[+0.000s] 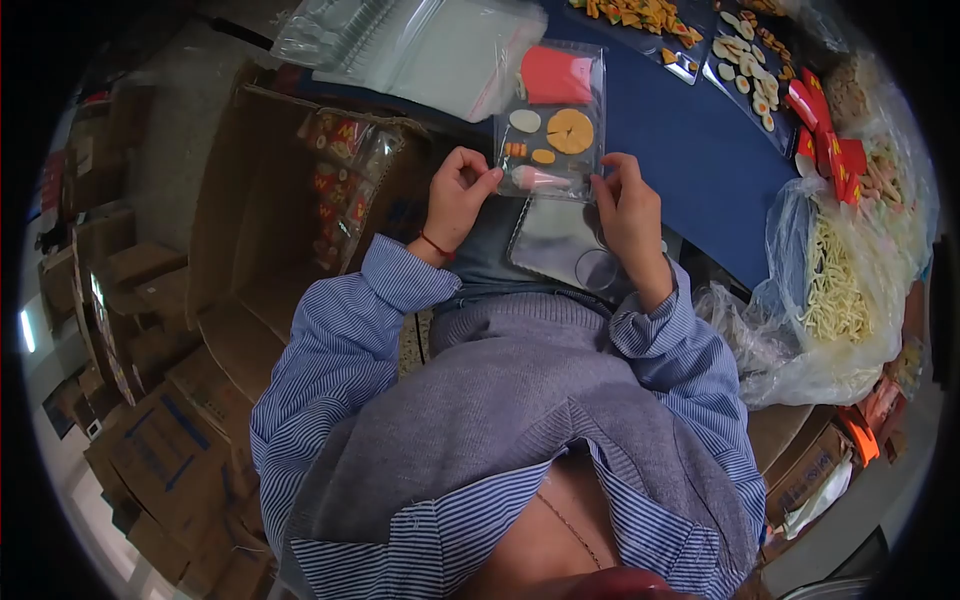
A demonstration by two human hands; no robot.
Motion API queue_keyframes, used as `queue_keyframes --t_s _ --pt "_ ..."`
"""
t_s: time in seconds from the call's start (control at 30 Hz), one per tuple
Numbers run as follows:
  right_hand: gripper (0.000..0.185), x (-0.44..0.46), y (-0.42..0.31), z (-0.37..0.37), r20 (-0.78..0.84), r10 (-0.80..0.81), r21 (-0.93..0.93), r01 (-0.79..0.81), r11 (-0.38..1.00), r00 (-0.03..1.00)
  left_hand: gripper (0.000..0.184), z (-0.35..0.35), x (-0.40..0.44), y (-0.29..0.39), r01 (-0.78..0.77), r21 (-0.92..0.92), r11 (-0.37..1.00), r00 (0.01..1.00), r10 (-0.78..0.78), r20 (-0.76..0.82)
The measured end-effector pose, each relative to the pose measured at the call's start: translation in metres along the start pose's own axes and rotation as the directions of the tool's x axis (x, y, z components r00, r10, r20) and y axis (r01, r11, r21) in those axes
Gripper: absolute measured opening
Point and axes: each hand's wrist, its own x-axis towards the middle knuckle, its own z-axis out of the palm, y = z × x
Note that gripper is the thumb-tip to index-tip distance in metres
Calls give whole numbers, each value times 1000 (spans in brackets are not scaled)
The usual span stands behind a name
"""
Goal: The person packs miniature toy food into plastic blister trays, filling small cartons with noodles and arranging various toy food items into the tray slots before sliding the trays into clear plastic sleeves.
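A clear plastic bag (pixel 508 105) lies at the near edge of the blue table. Inside it are a red fries carton (pixel 556 76), an orange round piece (pixel 570 131), a white oval piece (pixel 524 121), a pink-and-white ice cream cone (pixel 541 179) and small yellow and orange pieces. My left hand (pixel 457 200) pinches the bag's lower left corner between thumb and fingers. At the lower right edge, my right hand (pixel 632 215) has its thumb and bent fingers closed on the plastic. Below the bag, a clear plastic piece with a round outline (pixel 555 240) rests on my lap.
An open cardboard box (pixel 235 200) on my left holds several filled packs (pixel 340 190). Empty clear bags (pixel 430 70) lie at the table's back left. Trays of small pieces (pixel 745 65), red cartons (pixel 825 125) and a bag of pale fry-shaped strips (pixel 838 290) are on the right.
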Motion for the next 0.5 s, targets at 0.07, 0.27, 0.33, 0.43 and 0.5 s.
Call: queue_keyframes --t_s 0.07,0.27,0.33,0.43,0.5 --pt "28 -2 1 3 -111 -283 -226 253 941 953 16 1 4 5 352 -289 891 933 -358 33" --pt "63 13 -13 23 139 -662 -443 644 624 737 14 7 7 6 565 -296 771 818 -476 321" --pt "56 20 -16 13 98 -713 -435 674 597 694 14 12 13 23 517 -297 803 833 -390 394" --pt "45 30 -46 -17 -199 -739 -214 707 674 643 30 20 39 60 470 -279 838 865 -374 335" --pt "38 32 -65 -20 -365 -410 368 534 761 836 48 30 63 96 457 -236 858 884 -408 229"
